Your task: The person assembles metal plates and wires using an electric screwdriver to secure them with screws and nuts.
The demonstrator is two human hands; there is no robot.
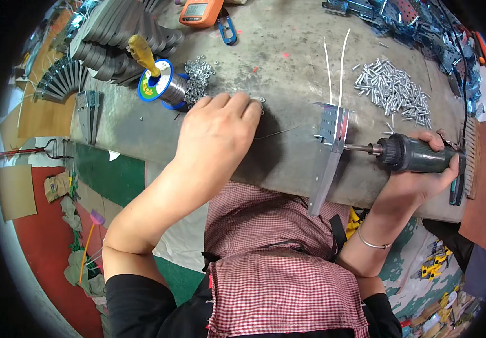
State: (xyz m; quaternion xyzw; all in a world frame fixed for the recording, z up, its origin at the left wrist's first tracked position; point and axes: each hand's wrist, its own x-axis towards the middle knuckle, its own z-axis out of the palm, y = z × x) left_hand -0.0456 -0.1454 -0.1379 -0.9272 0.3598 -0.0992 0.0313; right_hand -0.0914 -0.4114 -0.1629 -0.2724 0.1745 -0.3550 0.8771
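My right hand point(426, 169) is wrapped round a dark green electric screwdriver point(420, 155) lying nearly level. Its shaft points left and meets the side of a grey metal bracket point(328, 163), which has a perforated plate point(327, 123) at its far end. Two white wires point(343, 67) rise from that plate. My left hand point(217, 121) is at the near edge of a pile of small metal nuts point(199, 74). Its fingers are bent downward and closed; their tips, and whatever they hold, are hidden beneath the hand.
A solder wire spool point(164, 83) with a yellow-handled tool point(142, 53) in it stands beside the nuts. Many screws point(392, 90) lie at right. Stacked grey brackets point(116, 39) fill the far left, blue metal plates point(406, 19) the far right. An orange meter point(200, 12) lies at the back.
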